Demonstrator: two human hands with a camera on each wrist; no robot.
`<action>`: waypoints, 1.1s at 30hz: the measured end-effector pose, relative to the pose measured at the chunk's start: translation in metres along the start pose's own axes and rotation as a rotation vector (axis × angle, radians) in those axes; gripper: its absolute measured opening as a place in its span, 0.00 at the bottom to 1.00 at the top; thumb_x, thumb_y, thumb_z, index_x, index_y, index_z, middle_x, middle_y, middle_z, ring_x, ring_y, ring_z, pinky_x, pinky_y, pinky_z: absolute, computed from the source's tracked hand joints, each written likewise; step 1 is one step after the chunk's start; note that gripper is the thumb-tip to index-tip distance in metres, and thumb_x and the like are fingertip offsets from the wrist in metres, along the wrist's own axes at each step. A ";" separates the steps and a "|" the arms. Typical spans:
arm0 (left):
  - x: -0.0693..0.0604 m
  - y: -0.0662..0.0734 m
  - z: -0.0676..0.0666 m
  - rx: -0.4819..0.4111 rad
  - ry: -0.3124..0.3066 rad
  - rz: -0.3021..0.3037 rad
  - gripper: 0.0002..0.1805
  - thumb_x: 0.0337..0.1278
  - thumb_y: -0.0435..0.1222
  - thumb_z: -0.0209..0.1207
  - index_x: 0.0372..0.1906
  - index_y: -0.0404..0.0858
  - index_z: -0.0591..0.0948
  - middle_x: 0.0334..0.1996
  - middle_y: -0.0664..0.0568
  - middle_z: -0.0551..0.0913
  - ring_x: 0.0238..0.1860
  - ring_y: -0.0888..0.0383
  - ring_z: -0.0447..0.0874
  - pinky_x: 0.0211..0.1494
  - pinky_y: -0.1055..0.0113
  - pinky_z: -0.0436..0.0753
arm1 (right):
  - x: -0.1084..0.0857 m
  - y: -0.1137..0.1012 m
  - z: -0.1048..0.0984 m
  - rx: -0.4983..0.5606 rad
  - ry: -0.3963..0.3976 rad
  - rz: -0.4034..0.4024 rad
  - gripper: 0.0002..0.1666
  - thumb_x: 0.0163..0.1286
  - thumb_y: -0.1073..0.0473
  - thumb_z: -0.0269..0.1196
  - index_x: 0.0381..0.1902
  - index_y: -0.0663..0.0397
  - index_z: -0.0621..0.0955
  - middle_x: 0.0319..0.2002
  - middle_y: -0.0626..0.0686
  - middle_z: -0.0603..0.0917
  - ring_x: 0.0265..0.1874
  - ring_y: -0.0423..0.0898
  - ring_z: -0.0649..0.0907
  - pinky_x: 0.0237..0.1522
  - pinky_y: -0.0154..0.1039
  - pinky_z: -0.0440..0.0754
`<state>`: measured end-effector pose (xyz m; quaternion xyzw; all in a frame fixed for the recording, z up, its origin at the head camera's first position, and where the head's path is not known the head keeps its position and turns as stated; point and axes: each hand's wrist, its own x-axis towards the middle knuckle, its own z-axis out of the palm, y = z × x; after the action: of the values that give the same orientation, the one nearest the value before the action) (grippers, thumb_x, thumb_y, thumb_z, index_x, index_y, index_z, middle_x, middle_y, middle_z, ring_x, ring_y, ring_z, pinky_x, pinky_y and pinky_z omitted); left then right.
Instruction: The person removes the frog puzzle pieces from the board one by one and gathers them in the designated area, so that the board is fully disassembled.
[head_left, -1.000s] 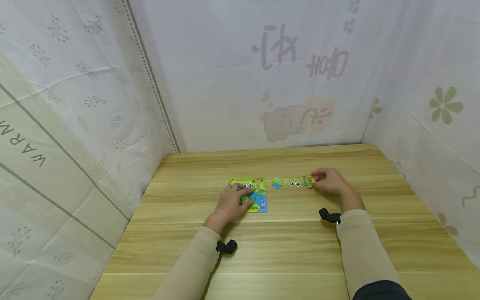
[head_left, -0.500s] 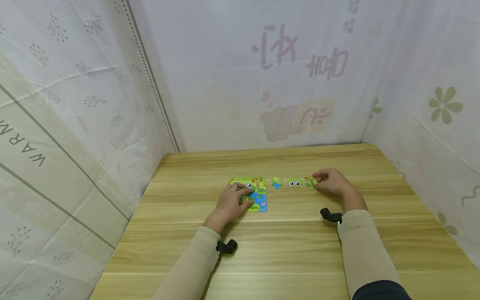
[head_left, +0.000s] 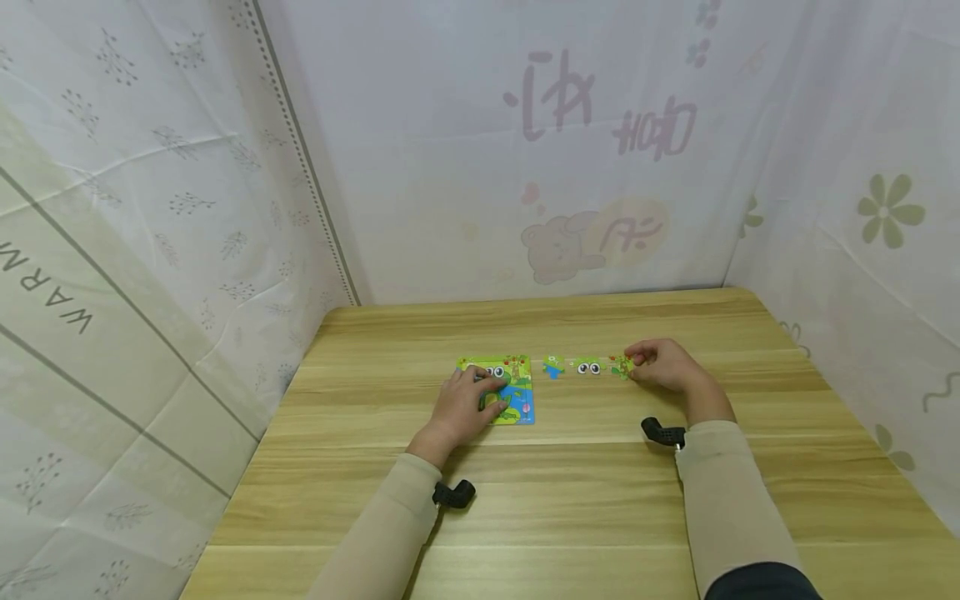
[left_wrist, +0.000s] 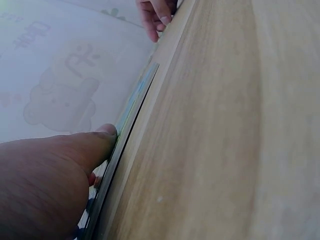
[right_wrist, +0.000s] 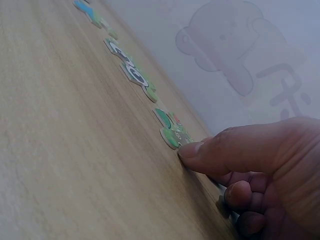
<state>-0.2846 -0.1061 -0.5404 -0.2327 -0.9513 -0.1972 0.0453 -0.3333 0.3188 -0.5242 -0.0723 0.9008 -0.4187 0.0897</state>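
A small frog jigsaw puzzle board [head_left: 527,393] lies flat on the table, and my left hand [head_left: 463,404] rests across its left part, covering some of the picture. In the left wrist view the thumb of that hand [left_wrist: 55,170] touches the edge of the board [left_wrist: 134,112]. To the right, my right hand [head_left: 666,367] pinches the edge of a puzzle piece [head_left: 621,366] with a tree print. That piece [right_wrist: 169,125] looks flat on the table in the right wrist view, thumb at its near end, other fingers curled and partly hidden.
Left of the tree piece lies a piece with two big eyes [head_left: 588,367]. A blue and green piece [head_left: 553,367] sits between it and the board. Both rest on the wooden table [head_left: 570,492], with a printed curtain [head_left: 450,167] behind.
My right hand has shifted slightly right and lowered the tree piece, which was tilted and near the eye piece, flat onto the table. The left hand stays put.
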 end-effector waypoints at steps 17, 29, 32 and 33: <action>-0.001 0.000 0.001 -0.004 0.019 0.000 0.25 0.72 0.56 0.63 0.69 0.56 0.81 0.64 0.54 0.75 0.67 0.47 0.71 0.66 0.48 0.73 | -0.002 0.000 0.000 0.021 -0.006 0.000 0.29 0.67 0.63 0.72 0.64 0.67 0.79 0.48 0.59 0.80 0.43 0.51 0.78 0.44 0.39 0.79; -0.002 -0.004 -0.005 -0.107 0.098 0.004 0.17 0.70 0.48 0.67 0.60 0.52 0.87 0.60 0.52 0.78 0.63 0.44 0.75 0.72 0.45 0.71 | -0.002 -0.003 0.001 0.048 0.022 0.006 0.24 0.72 0.62 0.67 0.64 0.64 0.80 0.47 0.57 0.81 0.43 0.50 0.78 0.42 0.37 0.80; -0.006 -0.009 -0.010 -0.117 0.094 -0.015 0.17 0.70 0.48 0.67 0.59 0.51 0.87 0.61 0.52 0.77 0.63 0.46 0.74 0.66 0.48 0.77 | -0.002 -0.009 0.002 0.045 0.024 0.004 0.24 0.75 0.60 0.65 0.65 0.64 0.80 0.48 0.59 0.80 0.44 0.51 0.78 0.41 0.39 0.80; -0.007 -0.011 -0.012 -0.115 0.088 -0.024 0.17 0.70 0.48 0.67 0.59 0.52 0.87 0.61 0.52 0.77 0.63 0.47 0.74 0.66 0.49 0.77 | -0.001 -0.011 0.003 0.045 0.029 0.007 0.24 0.76 0.59 0.65 0.66 0.63 0.80 0.48 0.59 0.80 0.45 0.52 0.78 0.41 0.39 0.80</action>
<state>-0.2833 -0.1224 -0.5346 -0.2148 -0.9381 -0.2623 0.0712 -0.3307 0.3098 -0.5176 -0.0610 0.8926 -0.4396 0.0798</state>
